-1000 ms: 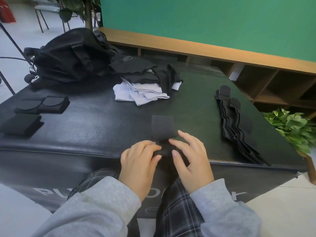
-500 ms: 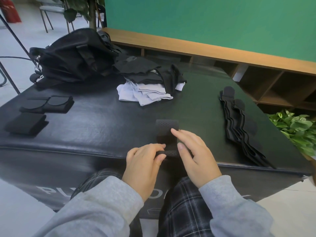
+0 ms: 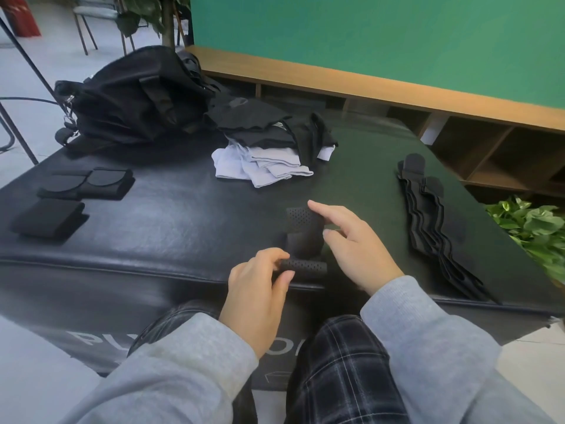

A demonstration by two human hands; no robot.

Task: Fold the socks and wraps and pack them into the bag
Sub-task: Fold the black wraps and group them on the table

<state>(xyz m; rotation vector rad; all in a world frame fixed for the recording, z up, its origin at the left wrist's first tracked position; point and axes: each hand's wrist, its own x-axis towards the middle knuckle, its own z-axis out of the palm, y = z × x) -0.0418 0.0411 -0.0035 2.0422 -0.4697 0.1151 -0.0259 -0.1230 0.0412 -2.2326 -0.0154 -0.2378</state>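
A black perforated wrap [image 3: 301,237] lies near the front edge of the black padded table [image 3: 171,228], its near end rolled into a small tube. My left hand [image 3: 260,289] pinches that rolled end between thumb and fingers. Just to its right, my right hand [image 3: 354,243] is spread, its index fingertip touching the wrap's far end. Two folded black wraps [image 3: 88,186] [image 3: 49,220] sit at the table's left. A stack of unfolded black wraps [image 3: 434,221] lies at the right. White socks [image 3: 260,168] and black socks [image 3: 269,123] are piled mid-table beside the black bag [image 3: 134,99].
A wooden shelf unit [image 3: 458,130] runs behind the table under a green wall. A leafy plant [image 3: 532,228] stands off the right edge. Chair legs and a tripod leg [image 3: 24,59] show at the far left. My knees in plaid trousers are below the front edge.
My right hand lifted off the rolled end and reached forward to the wrap's far end. My left hand kept hold of the roll, which is now uncovered.
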